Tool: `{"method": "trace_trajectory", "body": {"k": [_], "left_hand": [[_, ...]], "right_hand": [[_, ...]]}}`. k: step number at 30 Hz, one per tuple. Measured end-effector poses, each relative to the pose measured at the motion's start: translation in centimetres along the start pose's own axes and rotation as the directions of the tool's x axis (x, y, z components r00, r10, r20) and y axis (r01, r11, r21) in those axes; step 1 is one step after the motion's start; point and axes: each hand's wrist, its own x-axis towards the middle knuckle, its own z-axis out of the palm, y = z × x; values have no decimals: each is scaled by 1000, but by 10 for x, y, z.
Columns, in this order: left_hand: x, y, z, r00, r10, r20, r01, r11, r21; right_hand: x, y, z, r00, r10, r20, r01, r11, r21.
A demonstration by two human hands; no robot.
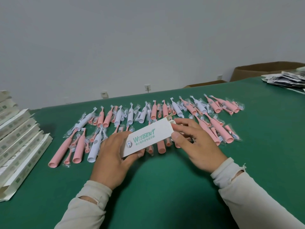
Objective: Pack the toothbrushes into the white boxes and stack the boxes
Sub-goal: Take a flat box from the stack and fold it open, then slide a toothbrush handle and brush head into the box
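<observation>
Left hand: my left hand (110, 158) grips the near-left end of the box (149, 138), fingers curled under it, thumb along its lower edge.
Right hand: my right hand (196, 144) pinches the far-right end of the box, thumb on the near corner, fingers (184, 121) bent over the open end.
Box axis: long axis runs from near-left to far-right, printed face up, far end tilted slightly higher.
Box end: a flap (170, 115) stands open at the far-right end; a white piece shows in the opening.
Box place: held above the table (165, 187), over the near row of toothbrushes (153, 113).
Toothbrushes: pink and white, many in clear wrap, spread beyond and beside the box in two loose rows; too many overlap for a sure count, well over twenty.
Brush axes: most lie with heads away from me, bases toward me.
Flat boxes: one stack of about ten flat boxes (19, 141), well left of the box.
Papers: one pile of papers (285, 80), far right of the box.
Cartons: two brown cartons (264, 68) beyond the table's far edge.
</observation>
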Motion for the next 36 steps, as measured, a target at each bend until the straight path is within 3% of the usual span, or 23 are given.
{"method": "trace_trajectory", "body": {"k": [5,8,11,17,20,30,36], "left_hand": [[0,-1,0,999,-2,34,3,1000,-4],[0,1,0,998,24,49,-22,998,-56],[-1,2,0,998,47,51,-43,996,-77],[0,-1,0,995,88,44,-84,993,-80],[0,-3,1,993,85,80,-78,993,-85],[-1,-6,5,989,81,126,-59,984,-167],[-3,0,10,989,93,113,-80,990,-113]], "right_hand": [[0,-3,-12,975,-192,-111,147,935,-323],[2,-10,-17,939,-335,-74,248,812,-528],[1,-14,-14,921,-389,-22,304,751,-586],[-4,-11,-16,991,-136,18,133,920,-368],[-4,-9,-16,992,-104,69,121,930,-346],[-4,-7,-17,981,-34,188,35,999,-2],[1,-4,-21,957,20,291,-24,1000,11]]}}
